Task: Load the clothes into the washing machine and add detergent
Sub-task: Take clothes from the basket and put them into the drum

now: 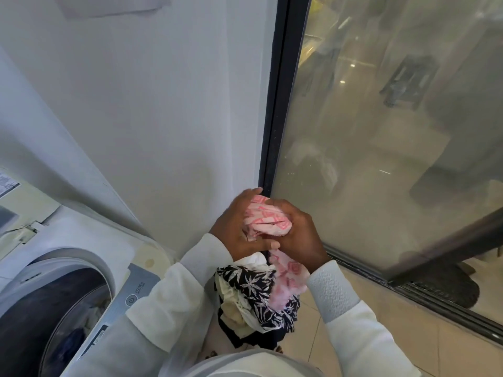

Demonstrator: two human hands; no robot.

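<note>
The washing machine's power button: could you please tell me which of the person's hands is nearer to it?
Left. The left hand is up and to the right of the power button, on the washer's side of the pink patterned cloth. The right hand grips the cloth's far side, farther away.

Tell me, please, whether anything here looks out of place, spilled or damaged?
Nothing stands out. Both hands, left hand and right hand, grip a bunched pink patterned cloth over a bundle of clothes, beside the open washing machine, which already holds some laundry. No spill shows on the floor tiles.
</note>
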